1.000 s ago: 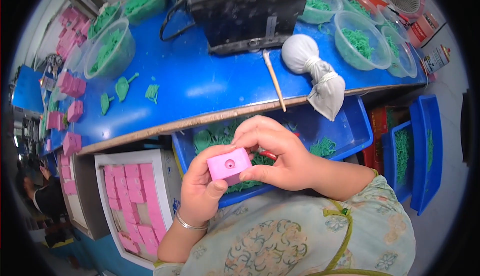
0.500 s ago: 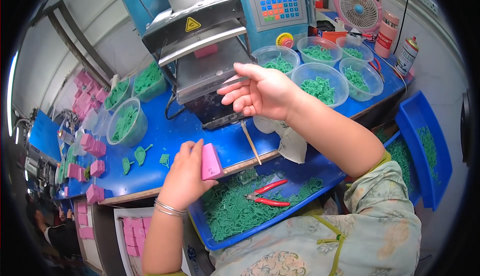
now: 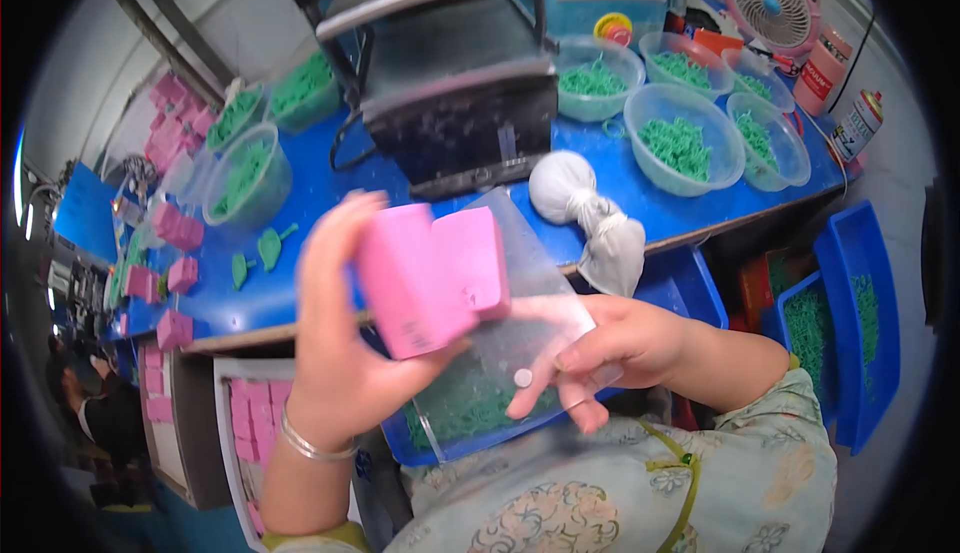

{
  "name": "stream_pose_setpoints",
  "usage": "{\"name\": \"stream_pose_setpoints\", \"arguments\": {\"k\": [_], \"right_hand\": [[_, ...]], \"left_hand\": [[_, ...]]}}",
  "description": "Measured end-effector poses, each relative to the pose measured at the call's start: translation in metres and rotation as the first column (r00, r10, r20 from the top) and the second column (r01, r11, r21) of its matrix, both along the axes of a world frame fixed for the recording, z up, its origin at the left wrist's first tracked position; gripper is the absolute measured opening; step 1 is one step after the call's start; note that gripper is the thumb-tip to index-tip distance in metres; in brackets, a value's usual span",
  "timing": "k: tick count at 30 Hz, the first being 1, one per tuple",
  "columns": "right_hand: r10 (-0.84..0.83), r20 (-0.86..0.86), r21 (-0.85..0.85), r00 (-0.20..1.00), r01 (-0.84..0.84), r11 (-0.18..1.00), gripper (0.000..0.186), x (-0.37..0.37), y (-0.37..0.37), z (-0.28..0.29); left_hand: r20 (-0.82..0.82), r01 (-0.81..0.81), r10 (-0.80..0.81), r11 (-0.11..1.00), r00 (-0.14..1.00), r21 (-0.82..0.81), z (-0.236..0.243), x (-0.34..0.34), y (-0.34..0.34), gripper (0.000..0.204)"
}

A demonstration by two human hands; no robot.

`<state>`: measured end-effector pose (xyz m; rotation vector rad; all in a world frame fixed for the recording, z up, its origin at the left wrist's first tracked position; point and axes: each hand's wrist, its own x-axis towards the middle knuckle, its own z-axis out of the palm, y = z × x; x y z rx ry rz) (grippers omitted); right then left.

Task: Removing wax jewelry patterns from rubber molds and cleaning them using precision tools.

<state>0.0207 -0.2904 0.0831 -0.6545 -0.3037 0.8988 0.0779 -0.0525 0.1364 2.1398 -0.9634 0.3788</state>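
Observation:
My left hand (image 3: 345, 338) is closed around two pink blocks (image 3: 405, 268), which stand side by side and touch. The left one is slightly blurred. Behind and beneath them slants a clear plastic sheet (image 3: 530, 253), gripped near its right edge by my right hand (image 3: 610, 358). Some right fingers show through the sheet, and a small white round piece (image 3: 523, 378) shows beside them. Below the sheet, a blue tray (image 3: 465, 448) of green strands is partly hidden. Above my hands stands the black lower part of a press (image 3: 460, 123).
A tied white cloth pouch (image 3: 585, 213) lies at the table edge. Clear bowls (image 3: 690, 178) of green strands stand right and left of the press. Small green leaf-shaped pieces (image 3: 270, 248) and pink blocks (image 3: 175, 328) lie at left. Blue bins (image 3: 865, 353) stand at right.
My right hand has come down from the press with the clear sheet. My left hand has lifted its pink block, and a second one is now beside it. The view has tilted down.

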Motion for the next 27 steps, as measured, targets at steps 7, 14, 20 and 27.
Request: {"name": "stream_pose_setpoints", "arguments": {"k": [7, 14, 20, 27], "right_hand": [[0.114, -0.084, -0.071, 0.99, -0.12, 0.99, 0.07, -0.023, 0.02, -0.018], [0.177, -0.113, -0.091, 0.978, -0.187, 0.978, 0.069, -0.03, 0.025, -0.033], [0.06, 0.332, -0.304, 0.941, 0.046, 0.951, 0.059, -0.031, 0.028, -0.045], [0.058, 0.582, -0.353, 0.811, 0.188, 0.916, 0.035, -0.035, 0.028, -0.06]], "left_hand": [[-0.389, 0.034, -0.001, 0.996, 0.921, 0.077, -0.028, 0.038, 0.005, 0.075], [-0.04, -0.121, 0.117, 0.987, 0.992, -0.105, -0.043, 0.018, 0.006, 0.074], [0.343, -0.065, 0.006, 0.985, 0.939, 0.161, -0.027, -0.038, 0.012, 0.063], [0.447, 0.008, 0.002, 1.0, 0.895, -0.021, -0.04, -0.052, 0.017, 0.032]]}}
